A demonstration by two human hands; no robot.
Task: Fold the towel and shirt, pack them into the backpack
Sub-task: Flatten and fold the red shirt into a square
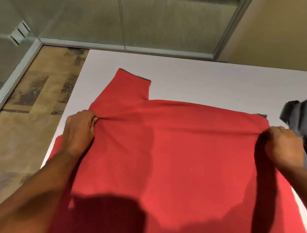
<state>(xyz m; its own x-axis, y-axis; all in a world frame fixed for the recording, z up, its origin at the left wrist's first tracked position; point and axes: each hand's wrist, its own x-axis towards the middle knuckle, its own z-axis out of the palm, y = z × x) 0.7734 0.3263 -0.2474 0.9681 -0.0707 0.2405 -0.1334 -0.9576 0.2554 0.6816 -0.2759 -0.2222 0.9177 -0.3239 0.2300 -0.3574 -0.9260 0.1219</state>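
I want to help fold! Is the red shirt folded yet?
Mostly spread: the shirt lies across the table, one sleeve sticking out.

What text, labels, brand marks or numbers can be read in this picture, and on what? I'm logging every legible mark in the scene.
No readable text anywhere in the head view.
red shirt: plain, no print or logo visible.
small dark striped tag at the shirt's far right corner: too small and blurred to read.
grey fabric item at the right edge: no visible marking.
white table: bare of any writing.
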